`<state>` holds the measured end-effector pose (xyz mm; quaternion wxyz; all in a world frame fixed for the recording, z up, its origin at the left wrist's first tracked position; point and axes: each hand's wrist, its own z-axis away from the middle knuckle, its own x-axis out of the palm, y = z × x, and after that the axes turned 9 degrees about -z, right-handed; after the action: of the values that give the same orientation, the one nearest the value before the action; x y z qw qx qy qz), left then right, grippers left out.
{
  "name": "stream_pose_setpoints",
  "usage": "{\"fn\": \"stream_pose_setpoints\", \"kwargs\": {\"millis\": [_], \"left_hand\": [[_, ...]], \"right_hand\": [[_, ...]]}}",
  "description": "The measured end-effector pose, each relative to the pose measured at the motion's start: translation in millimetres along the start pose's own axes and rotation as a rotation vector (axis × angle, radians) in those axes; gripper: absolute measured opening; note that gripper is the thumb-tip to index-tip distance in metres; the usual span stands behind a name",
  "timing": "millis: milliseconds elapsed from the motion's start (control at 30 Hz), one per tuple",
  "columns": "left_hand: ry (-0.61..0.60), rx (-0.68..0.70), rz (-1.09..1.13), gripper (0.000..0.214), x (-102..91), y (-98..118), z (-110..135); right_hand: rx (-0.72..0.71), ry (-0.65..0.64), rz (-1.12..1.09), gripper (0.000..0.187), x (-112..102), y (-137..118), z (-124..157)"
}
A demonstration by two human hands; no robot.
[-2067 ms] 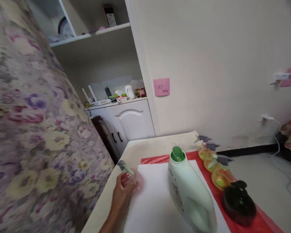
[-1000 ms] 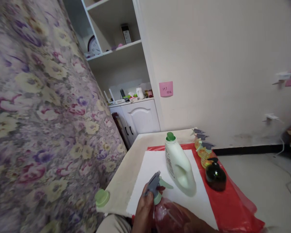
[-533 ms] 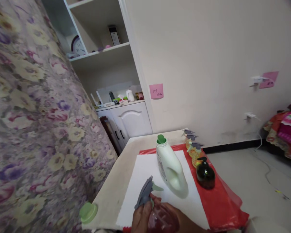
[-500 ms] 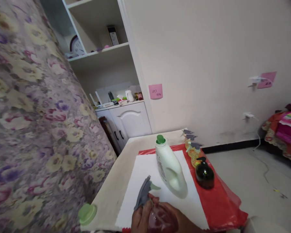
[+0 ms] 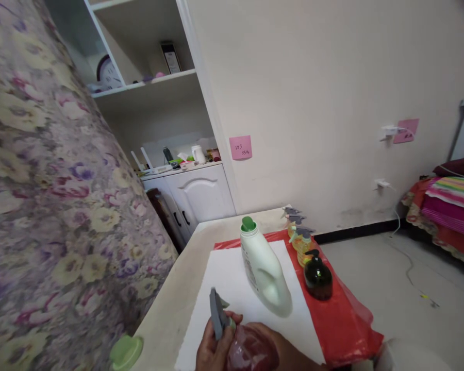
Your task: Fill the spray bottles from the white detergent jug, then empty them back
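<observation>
My left hand [image 5: 211, 348] is closed round the grey trigger head [image 5: 216, 317] of a clear pink spray bottle [image 5: 247, 355] at the bottom edge of the view. My right hand [image 5: 282, 350] wraps the bottle's body from the right. Just beyond stands a white detergent jug [image 5: 265, 270] with an open green spout, on a white sheet [image 5: 232, 281]. A green cap [image 5: 126, 352] lies at the table's near left corner.
A red plastic cover [image 5: 348, 322] lies under the sheet. On it stand a dark pump bottle [image 5: 317, 278] and several yellow spray bottles [image 5: 299, 239]. Floral fabric [image 5: 54, 206] fills the left. A white cabinet [image 5: 195, 193] and a bed [image 5: 452, 206] lie beyond.
The pink spray bottle was lifted from the table's left side into both hands near my body. Its trigger head has since turned from pointing right to nearly upright.
</observation>
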<state>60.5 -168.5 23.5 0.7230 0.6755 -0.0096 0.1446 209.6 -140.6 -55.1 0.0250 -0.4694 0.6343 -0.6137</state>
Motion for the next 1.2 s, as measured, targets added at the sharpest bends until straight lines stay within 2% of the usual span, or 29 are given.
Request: {"fn": "stream_pose_setpoints", "kwargs": {"millis": [133,367,567,667,800,900,1033,1200], "left_hand": [[-0.065,-0.010,0.082,0.054,3.6,4,6],[-0.111,0.015,0.105,0.039,8.5,8,9],[-0.184,-0.001,0.084,0.048,7.4,13,10],[-0.147,-0.018,0.102,0.048,8.8,12,9],[-0.002,-0.030,0.086,0.047,13.7,9,7],[0.030,-0.009,0.034,0.045,15.9,8,8],[0.002,0.018,-0.058,0.055,14.5,10,12],[-0.093,0.023,0.004,0.055,10.3,10,13]], "right_hand": [[-0.023,-0.020,-0.087,0.107,2,-2,2],[-0.087,-0.048,-0.114,0.103,3,-7,4],[-0.108,-0.070,-0.142,0.101,8,-12,5],[-0.096,-0.059,-0.120,0.102,5,-10,6],[-0.069,-0.011,-0.062,0.106,-3,1,8],[-0.061,-0.004,-0.046,0.107,-6,3,9],[-0.073,0.002,-0.034,0.104,-2,-3,8],[-0.081,-0.016,-0.064,0.105,-1,-5,8]]}}
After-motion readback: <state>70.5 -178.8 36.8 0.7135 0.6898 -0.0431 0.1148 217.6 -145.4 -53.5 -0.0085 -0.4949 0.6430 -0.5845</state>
